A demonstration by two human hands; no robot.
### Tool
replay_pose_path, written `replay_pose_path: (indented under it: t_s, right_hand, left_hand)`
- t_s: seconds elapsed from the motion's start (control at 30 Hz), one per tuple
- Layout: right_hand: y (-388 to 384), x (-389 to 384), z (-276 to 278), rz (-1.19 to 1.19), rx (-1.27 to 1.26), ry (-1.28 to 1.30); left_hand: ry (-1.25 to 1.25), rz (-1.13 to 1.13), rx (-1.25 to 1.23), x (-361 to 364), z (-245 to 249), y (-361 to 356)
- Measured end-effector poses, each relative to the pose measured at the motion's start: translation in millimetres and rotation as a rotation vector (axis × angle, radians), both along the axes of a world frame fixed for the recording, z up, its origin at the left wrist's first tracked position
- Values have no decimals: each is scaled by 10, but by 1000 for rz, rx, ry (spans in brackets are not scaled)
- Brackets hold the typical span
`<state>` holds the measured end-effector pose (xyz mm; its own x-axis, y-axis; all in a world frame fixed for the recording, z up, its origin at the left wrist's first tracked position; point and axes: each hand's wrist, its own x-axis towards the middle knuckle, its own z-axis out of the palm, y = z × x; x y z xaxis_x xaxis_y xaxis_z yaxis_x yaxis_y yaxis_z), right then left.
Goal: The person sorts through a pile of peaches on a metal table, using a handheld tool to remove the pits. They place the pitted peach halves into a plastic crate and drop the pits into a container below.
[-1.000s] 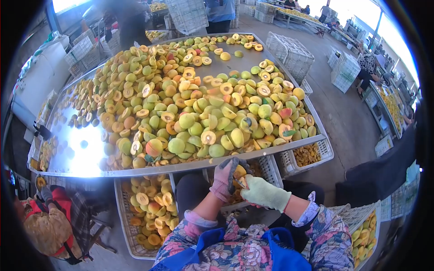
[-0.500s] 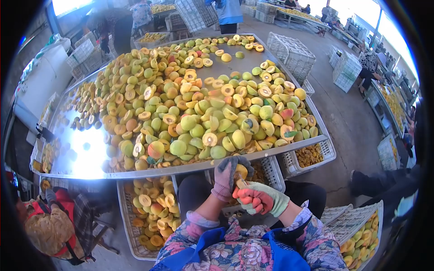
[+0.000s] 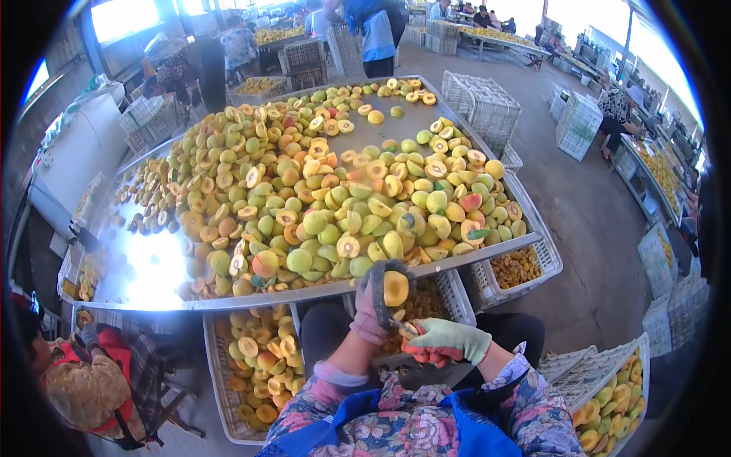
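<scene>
My left hand, in a pink and grey glove, holds a yellow peach half up just under the front edge of the metal table. Just below it, my right hand, in a green glove with a red palm, grips a small pitting tool whose tip points at the fruit. Both hands hover over a white crate with peach pits in it. The table carries a big heap of halved and whole peaches.
A crate of pitted halves stands below the table on the left, another crate on the right, and a crate of peaches by my right elbow. A seated person works at lower left. People and stacked crates fill the back.
My left hand has lifted the peach half a little and turned its cut face towards me. My right hand has shifted slightly and lowered. The camera has tilted up, showing more of the hall.
</scene>
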<state>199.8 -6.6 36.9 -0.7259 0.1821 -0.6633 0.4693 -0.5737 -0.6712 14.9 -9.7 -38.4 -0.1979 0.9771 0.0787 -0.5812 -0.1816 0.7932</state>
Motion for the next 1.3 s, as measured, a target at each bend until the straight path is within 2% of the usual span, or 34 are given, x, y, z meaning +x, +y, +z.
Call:
replay_pose_path:
  t_s: [0.03, 0.1, 0.13, 0.17, 0.2, 0.27, 0.3, 0.33, 0.37, 0.4, 0.5, 0.57, 0.63, 0.7, 0.73, 0.77, 0.8, 0.87, 0.97, 1.1, 1.17, 1.3]
  right_hand:
    - [12, 27, -88, 44, 192, -144]
    - [-14, 138, -359, 261, 934, -444]
    - [5, 206, -436, 375, 1313, -609]
    - [-16, 199, -192, 390, 1352, -647]
    - [73, 310, -492, 433, 1353, -616]
    - [98, 435, -411, 309, 1342, -418]
    - [113, 463, -365, 298, 1346, -413]
    - [142, 479, -304, 210, 1301, -431]
    - [182, 495, -245, 122, 1253, -445]
    - [243, 513, -174, 111, 1258, -437]
    - [485, 546, -133, -184, 1241, -340]
    - [642, 477, -155, -252, 1199, -246]
    - [756, 411, -255, -352, 1217, -123]
    - [851, 352, -333, -483, 1179, -15]
    - [870, 364, -358, -533, 1156, 10]
    - [889, 377, -382, -583, 1133, 37]
    - [908, 389, -407, -633, 1111, 64]
    - [957, 450, -480, -748, 1067, -38]
    - [1036, 542, -490, -783, 1047, -19]
    - [1053, 636, -285, -762, 1021, -54]
    - [1067, 645, -225, -772, 1072, -63]
    - [1083, 734, -220, -746, 972, -117]
  left_hand:
    - [-137, 44, -84, -67, -191, 79]
    - [415, 354, -166, -70, 279, -110]
    - [563, 433, -164, -210, 248, -174]
    - [820, 521, -59, -362, 341, -298]
    - [1013, 571, -21, -493, 541, -453]
    - [1075, 662, -52, -882, 426, -717]
    - [1262, 689, -110, -1136, 324, -871]
    - [1374, 735, -243, -1346, 171, -1035]
    - [1678, 791, -374, -1431, 162, -1207]
    - [1811, 760, -517, -1611, 44, -1331]
    - [1759, 792, -665, -1565, 221, -1307]
    - [1675, 779, -337, -1414, 393, -934]
    - [1471, 642, -171, -1074, 749, -389]
    - [1305, 385, -189, -741, 1102, 213]
    - [1379, 339, -133, -617, 1183, 541]
    - [1562, 288, -128, -484, 1309, 852]
    - [1524, 206, -132, -412, 1273, 1220]
    - [1654, 101, -250, -200, 1297, 1843]
    - [1806, -21, -199, 181, 1176, 2553]
    - [1824, -139, -152, 839, 1061, 3057]
    - [2007, -414, -237, 1055, 1021, 3258]
    - [2129, -491, -124, 1095, 748, 3539]
